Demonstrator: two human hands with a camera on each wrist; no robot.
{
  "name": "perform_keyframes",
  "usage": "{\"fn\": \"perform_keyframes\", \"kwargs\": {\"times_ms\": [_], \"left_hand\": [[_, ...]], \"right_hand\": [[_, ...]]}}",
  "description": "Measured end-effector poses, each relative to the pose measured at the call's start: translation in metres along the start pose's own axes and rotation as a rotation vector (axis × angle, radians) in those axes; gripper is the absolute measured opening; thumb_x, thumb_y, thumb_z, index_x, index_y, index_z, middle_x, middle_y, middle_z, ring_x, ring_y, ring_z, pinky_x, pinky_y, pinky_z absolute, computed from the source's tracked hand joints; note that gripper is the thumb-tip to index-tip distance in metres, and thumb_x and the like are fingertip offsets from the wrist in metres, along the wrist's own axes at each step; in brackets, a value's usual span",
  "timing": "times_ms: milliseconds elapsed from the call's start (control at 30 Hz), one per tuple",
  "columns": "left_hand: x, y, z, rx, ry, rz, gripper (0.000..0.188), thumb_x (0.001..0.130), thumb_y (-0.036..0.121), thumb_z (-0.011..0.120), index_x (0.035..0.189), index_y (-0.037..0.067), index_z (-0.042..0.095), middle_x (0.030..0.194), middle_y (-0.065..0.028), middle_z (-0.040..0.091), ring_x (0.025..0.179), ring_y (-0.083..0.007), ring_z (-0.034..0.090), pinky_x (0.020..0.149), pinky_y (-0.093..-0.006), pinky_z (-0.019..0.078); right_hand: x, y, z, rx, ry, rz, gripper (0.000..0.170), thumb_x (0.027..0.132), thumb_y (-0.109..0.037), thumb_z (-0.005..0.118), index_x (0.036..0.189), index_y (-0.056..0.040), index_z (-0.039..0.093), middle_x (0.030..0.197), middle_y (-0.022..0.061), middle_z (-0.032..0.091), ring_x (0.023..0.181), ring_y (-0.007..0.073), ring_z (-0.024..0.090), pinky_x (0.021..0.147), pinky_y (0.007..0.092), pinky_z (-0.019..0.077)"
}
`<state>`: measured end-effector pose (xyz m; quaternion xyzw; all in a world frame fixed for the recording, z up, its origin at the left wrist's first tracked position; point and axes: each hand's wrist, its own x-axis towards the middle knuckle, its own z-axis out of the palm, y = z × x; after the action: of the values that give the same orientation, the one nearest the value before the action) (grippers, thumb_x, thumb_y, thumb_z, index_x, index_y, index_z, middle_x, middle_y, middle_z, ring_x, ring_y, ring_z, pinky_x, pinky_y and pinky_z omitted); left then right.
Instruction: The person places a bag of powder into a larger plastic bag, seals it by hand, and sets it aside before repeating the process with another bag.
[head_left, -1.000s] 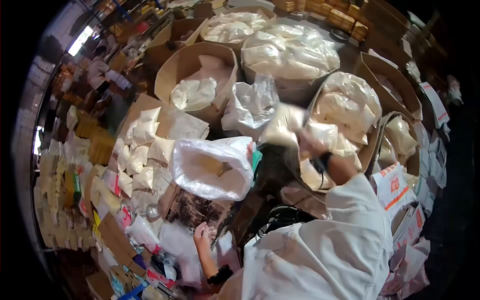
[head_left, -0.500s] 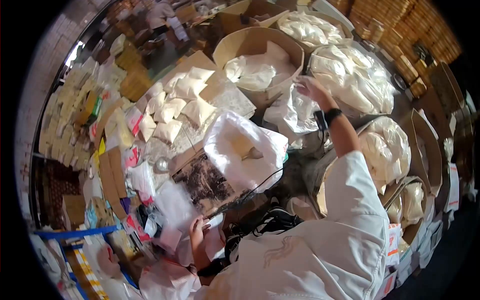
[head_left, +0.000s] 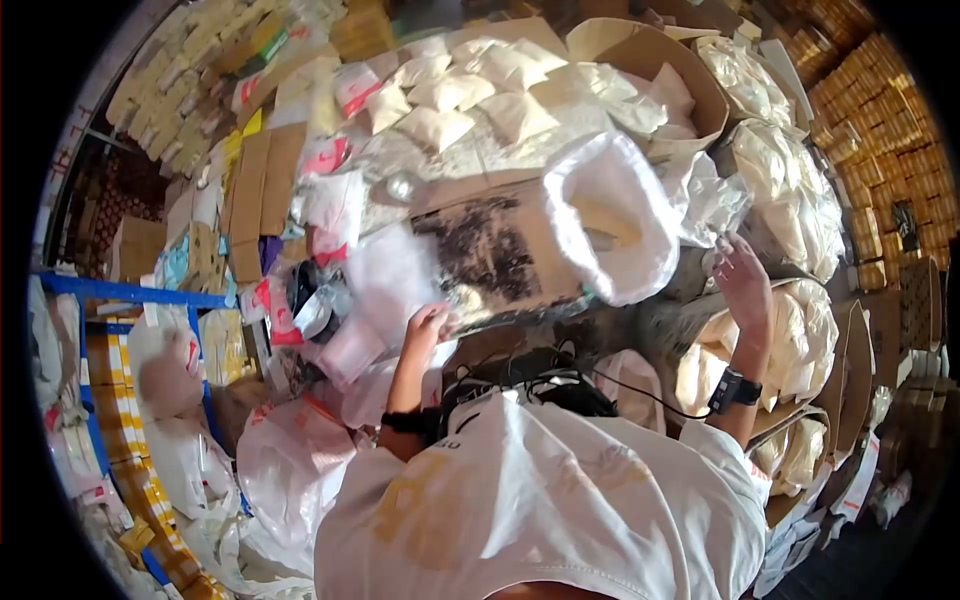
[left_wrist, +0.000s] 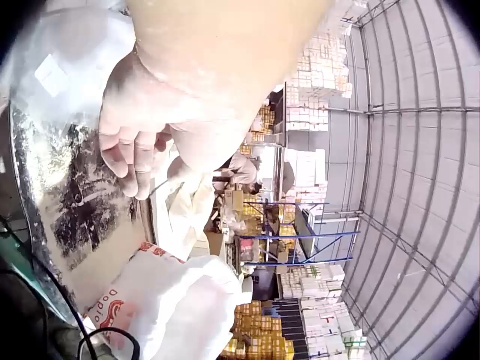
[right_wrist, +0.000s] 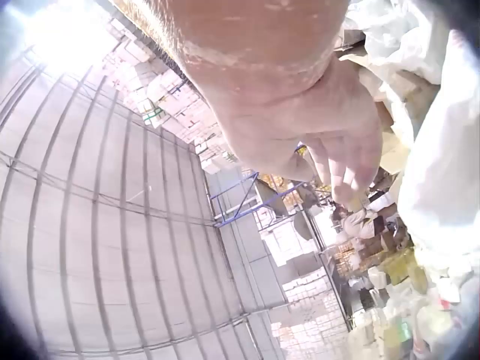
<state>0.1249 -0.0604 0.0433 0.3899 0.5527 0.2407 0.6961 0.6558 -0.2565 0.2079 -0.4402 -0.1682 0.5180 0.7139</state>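
Note:
In the head view my right hand [head_left: 742,275] is at the right, fingers loosely spread and holding nothing. Just beyond its fingertips is a crumpled clear plastic bag [head_left: 712,208]. My left hand [head_left: 430,325] hangs with loosely curled fingers at the near edge of a dark-stained board [head_left: 535,240], beside some thin plastic bags [head_left: 390,280]. No object shows in its grasp in the left wrist view. Between the hands, at the board's right end, a white sack [head_left: 562,205] gapes open with pale powder [head_left: 618,222] inside and a grey scoop [head_left: 600,241] lying in it.
Filled powder bags [head_left: 435,128] are piled behind the board. Large cardboard bins [head_left: 700,130] with more filled bags line the right side. A blue-framed rack [head_left: 135,290] stands at the left. A black cable [head_left: 655,395] runs near my right forearm.
One second ago my right hand held a filled bag over the bins; it is now empty and has drawn back toward me. The head view has turned rightward, shifting the scene.

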Motion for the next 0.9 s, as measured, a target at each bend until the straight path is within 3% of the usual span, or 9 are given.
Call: {"fn": "perform_keyframes", "kwargs": {"times_ms": [167,300,400,500,700,733,800,867,900], "left_hand": [[0.005,-0.020,-0.107,0.012,0.007,0.011,0.030,0.093,0.018,0.059,0.120,0.004,0.062,0.099,-0.0067,0.070,0.081,-0.0128,0.064,0.068,-0.0263,0.0489],[0.004,-0.079,-0.210,-0.023,0.244,-0.093,0.037,0.086,0.015,0.062,0.120,0.002,0.059,0.099,-0.0089,0.071,0.076,-0.0160,0.065,0.067,-0.0265,0.0496],[0.042,-0.200,-0.301,0.122,0.601,-0.111,0.065,0.081,0.016,0.072,0.138,0.003,0.042,0.124,-0.0116,0.062,0.108,-0.0262,0.061,0.089,-0.0395,0.0495],[0.024,-0.185,-0.316,0.024,0.911,-0.566,0.089,0.076,0.023,0.080,0.144,-0.005,0.031,0.146,-0.0185,0.042,0.124,-0.0311,0.051,0.105,-0.0466,0.0415],[0.082,-0.336,-0.385,-0.430,0.674,-0.483,0.040,0.089,0.031,0.071,0.114,0.007,0.052,0.110,-0.0094,0.065,0.081,-0.0168,0.062,0.067,-0.0335,0.0530],[0.061,-0.290,-0.359,-0.584,0.855,-0.357,0.025,0.091,0.030,0.069,0.097,0.012,0.052,0.085,-0.0041,0.065,0.066,-0.0111,0.057,0.052,-0.0274,0.0449],[0.034,-0.248,-0.348,-0.667,0.741,-0.220,0.024,0.091,0.030,0.068,0.096,0.012,0.053,0.084,-0.0049,0.064,0.068,-0.0119,0.058,0.053,-0.0271,0.0443],[0.033,-0.258,-0.355,-0.638,0.673,-0.185,0.025,0.090,0.029,0.070,0.096,0.009,0.056,0.082,-0.0051,0.063,0.070,-0.0127,0.059,0.054,-0.0276,0.0451],[0.031,-0.252,-0.350,-0.510,0.813,-0.126,0.023,0.091,0.027,0.069,0.088,0.007,0.057,0.076,-0.0049,0.061,0.064,-0.0124,0.057,0.050,-0.0276,0.0419]], "right_hand": [[-0.027,0.085,0.109,-0.067,0.069,0.074,0.038,0.099,-0.022,0.053,0.132,-0.0039,0.053,0.115,0.0062,0.063,0.098,0.0140,0.060,0.083,0.0278,0.0498],[-0.020,0.156,0.175,-0.154,0.044,0.288,0.038,0.098,-0.022,0.054,0.133,-0.0071,0.052,0.118,0.0053,0.062,0.100,0.0153,0.060,0.084,0.0299,0.0500],[-0.016,0.197,0.223,-0.190,-0.156,0.340,0.042,0.101,-0.022,0.049,0.139,-0.0048,0.046,0.139,0.0115,0.053,0.118,0.0249,0.055,0.091,0.0311,0.0462],[-0.015,0.235,0.279,-0.270,-0.177,0.418,0.038,0.098,-0.023,0.054,0.133,-0.0064,0.051,0.124,0.0079,0.061,0.104,0.0184,0.061,0.089,0.0326,0.0503],[0.018,0.331,0.344,-0.458,-0.523,0.693,0.044,0.096,-0.027,0.056,0.134,-0.0043,0.051,0.126,0.0090,0.062,0.107,0.0182,0.061,0.090,0.0359,0.0514],[0.028,0.354,0.343,-0.349,-0.644,0.736,0.045,0.095,-0.029,0.057,0.134,-0.0048,0.052,0.124,0.0083,0.063,0.107,0.0180,0.062,0.090,0.0362,0.0515],[0.043,0.400,0.376,-0.941,-0.572,0.848,0.047,0.095,-0.029,0.059,0.135,-0.0050,0.053,0.124,0.0102,0.063,0.111,0.0210,0.061,0.092,0.0351,0.0502],[0.086,0.489,0.333,-1.431,-1.065,0.429,0.051,0.093,-0.029,0.060,0.138,-0.0054,0.050,0.126,0.0145,0.063,0.115,0.0286,0.060,0.096,0.0391,0.0490],[0.083,0.503,0.347,-1.528,-1.110,0.452,0.052,0.093,-0.029,0.061,0.137,-0.0044,0.050,0.128,0.0174,0.062,0.116,0.0320,0.059,0.098,0.0402,0.0476]]}}
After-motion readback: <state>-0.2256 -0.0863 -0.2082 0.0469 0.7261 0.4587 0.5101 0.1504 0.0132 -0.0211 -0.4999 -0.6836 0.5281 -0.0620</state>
